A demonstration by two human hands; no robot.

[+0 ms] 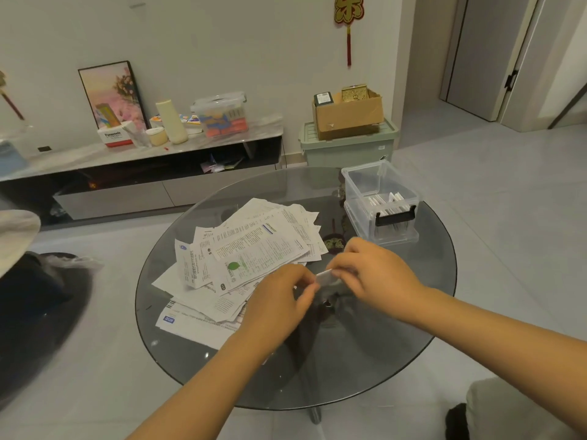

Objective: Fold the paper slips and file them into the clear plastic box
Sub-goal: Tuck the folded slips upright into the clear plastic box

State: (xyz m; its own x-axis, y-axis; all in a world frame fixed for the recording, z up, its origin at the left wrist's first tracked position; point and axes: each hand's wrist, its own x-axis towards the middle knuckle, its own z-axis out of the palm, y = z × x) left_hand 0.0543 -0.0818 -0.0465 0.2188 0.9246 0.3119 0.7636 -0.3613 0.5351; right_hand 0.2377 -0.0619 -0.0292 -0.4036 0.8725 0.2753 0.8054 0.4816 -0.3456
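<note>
- Paper, thin and white, is what both hands work on: a small folded slip (327,277) held between them above the middle of the round glass table (365,376), a little toward its right side
- Left hand (279,300) pinches the slip's left end with curled fingertips; right hand (373,271) curls over its right end, thumb and fingers closed on it, so the two hands sit close together, joined by the slip
- Judging by its look, the slip is very light and limp, and will crease readily but tear or crumple if pulled hard; the doubled layers make it a bit stiffer than a loose sheet
- Best hold is likely along the folded edge or at the two short ends, pinched lightly, so the layers stay together and do not spring open
- Loose pile of unfolded printed slips (244,258) lies spread over the left half of the table, reaching its left edge; sheets overlap and may slide on the smooth glass, so lifting one from a free corner seems wise
- Clear plastic box (381,201) stands open near the far right edge of the table, black latch facing the person, with several folded slips (389,201) already standing upright inside
- Box walls look rigid and slick; a slip dropped in on its edge beside the others should stay filed, though how tightly they are packed I cannot tell
</note>
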